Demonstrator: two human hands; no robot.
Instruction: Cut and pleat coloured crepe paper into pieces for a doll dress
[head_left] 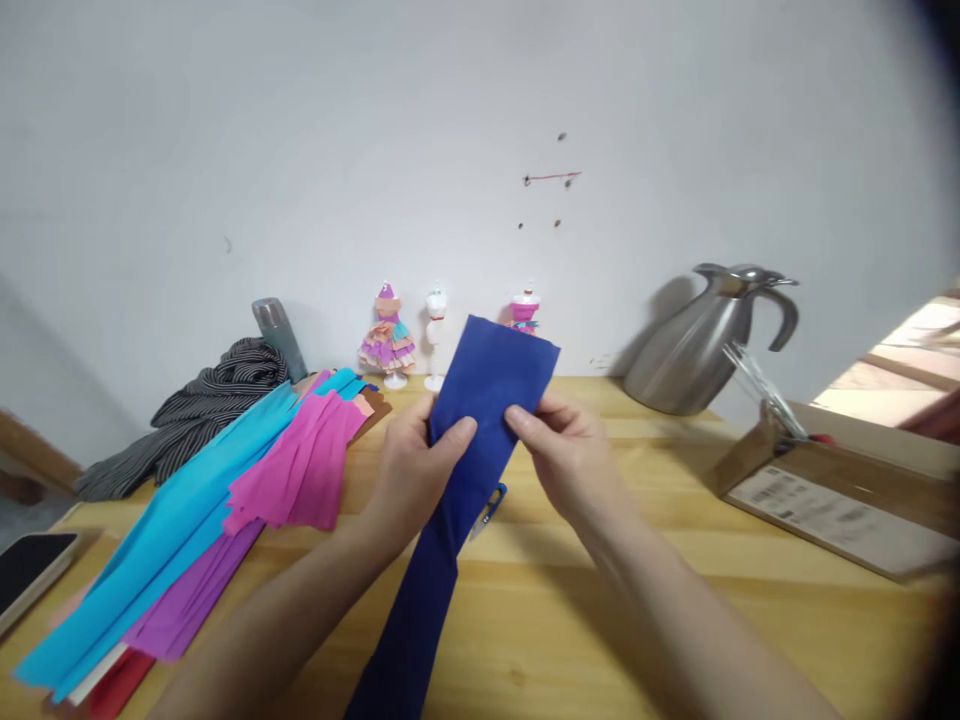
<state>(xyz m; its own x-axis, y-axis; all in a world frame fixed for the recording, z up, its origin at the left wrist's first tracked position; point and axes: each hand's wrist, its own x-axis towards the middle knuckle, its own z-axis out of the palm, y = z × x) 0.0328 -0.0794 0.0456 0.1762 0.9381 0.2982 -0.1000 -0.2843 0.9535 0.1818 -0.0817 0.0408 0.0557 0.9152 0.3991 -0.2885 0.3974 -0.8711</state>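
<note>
A long strip of dark blue crepe paper (pixel 499 370) is held up over the table, its squared end tilted toward the wall and its tail hanging down to the bottom edge of the view. My left hand (pixel 420 460) pinches its left edge, thumb on top. On the opposite edge, my right hand (pixel 566 450) grips it the same way, fingers behind the paper. Below the strip, a small tool with a blue handle (pixel 491 507), perhaps scissors, lies on the wooden table (pixel 585 610), partly hidden by the paper.
Crepe paper sheets in turquoise (pixel 180 530), pink (pixel 300 470) and purple (pixel 199 600) lie at left, near a striped cloth (pixel 217 400), a bottle (pixel 277 330) and a phone (pixel 34 570). Small dress forms (pixel 387 340) line the wall. A steel jug (pixel 694 340) and cardboard box (pixel 847 490) stand right.
</note>
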